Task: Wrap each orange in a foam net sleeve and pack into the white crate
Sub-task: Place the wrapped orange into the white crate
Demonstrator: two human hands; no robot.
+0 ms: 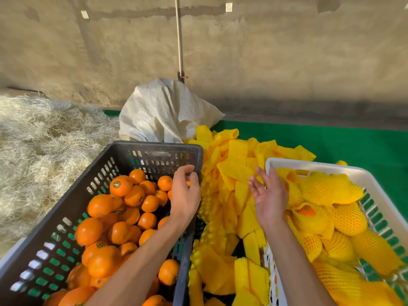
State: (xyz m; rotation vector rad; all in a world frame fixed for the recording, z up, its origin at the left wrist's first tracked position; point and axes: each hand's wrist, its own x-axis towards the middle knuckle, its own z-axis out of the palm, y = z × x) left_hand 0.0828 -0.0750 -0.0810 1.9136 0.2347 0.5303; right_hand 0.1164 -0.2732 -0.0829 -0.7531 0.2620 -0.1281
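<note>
**Both hands hovering between crates, one orange in the left grip**

Left hand [185, 196] reaching over far right corner of black crate [154, 149], at about 11 o'clock from frame centre-bottom; fingers curling around a small orange [188, 183], only a sliver of peel showing between thumb and forefinger. Right hand [270, 195] hanging palm-up at 1 o'clock, fingers spread and relaxed, holding nothing, sitting over near-left rim of white crate [309, 165].

Black crate: rigid plastic, slotted lattice walls, holding loose oranges [120, 186], glossy, round, several bearing small dark stickers. White crate: same lattice build, filling with wrapped oranges [313, 215], each showing as a lumpy yellow bundle; one with bare peel peeking through sleeve mouth.

Foam net sleeves [234, 173] lying in a heap between the two crates, running 12 to 6 o'clock: yellow, soft, diamond-mesh texture, flattened tubes.

Surroundings: white woven sack [163, 111] slumping behind black crate at 12 o'clock; pale straw-like shavings [39, 138] piling at 9 o'clock; green mat [353, 146] underlying at 2 o'clock; rough wall [287, 51] behind, with thin pole [180, 40] standing against it.
</note>
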